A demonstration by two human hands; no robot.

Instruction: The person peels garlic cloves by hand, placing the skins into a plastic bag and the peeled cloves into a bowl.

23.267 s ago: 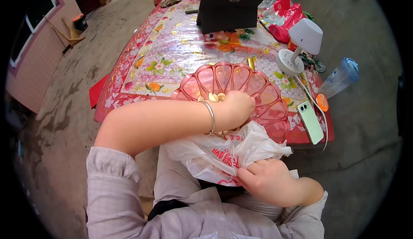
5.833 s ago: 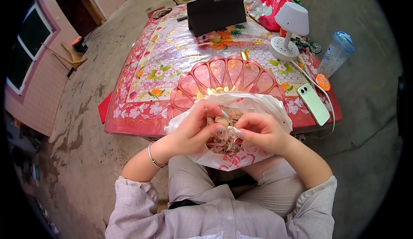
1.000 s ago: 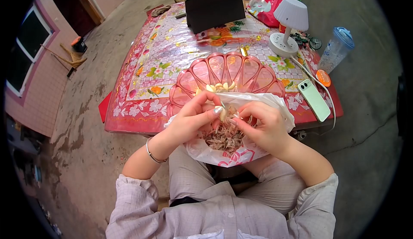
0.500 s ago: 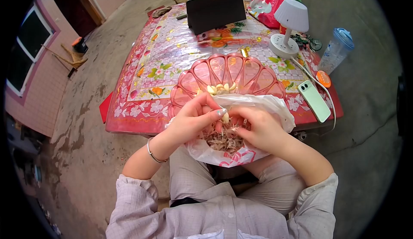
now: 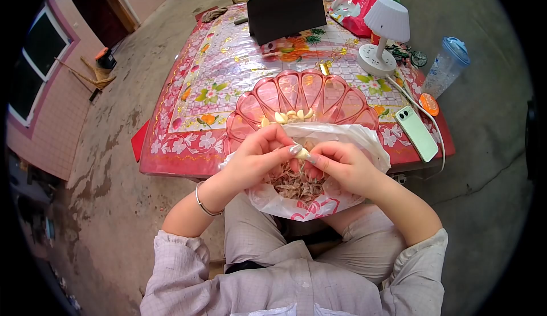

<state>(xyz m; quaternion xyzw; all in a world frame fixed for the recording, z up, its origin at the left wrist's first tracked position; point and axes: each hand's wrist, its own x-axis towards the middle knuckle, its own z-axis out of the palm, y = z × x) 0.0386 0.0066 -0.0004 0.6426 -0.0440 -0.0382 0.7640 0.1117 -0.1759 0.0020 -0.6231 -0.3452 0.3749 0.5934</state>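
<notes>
While the tips of my left hand (image 5: 259, 155) closed on one end of a clove (image 5: 302, 154), the thumb and finger of my right hand (image 5: 352, 169) closed on the other. I had it over the open mouth of the white bag (image 5: 371, 140), just off the table's (image 5: 171, 163) near edge. Several bare cloves (image 5: 281, 118) lay in the pink dish (image 5: 336, 97) by that edge, and loose skins (image 5: 297, 186) lay heaped in the bag, so I judged a fair share done. This one had yet to join them; whether unpeeled ones sat under the skins, I couldn't tell. The clove looked plump, pale cream and mostly bare, though my fingertips hid its ends. My phone (image 5: 416, 134) lay at the near right corner, with the lamp (image 5: 387, 20) farther up the right edge.
</notes>
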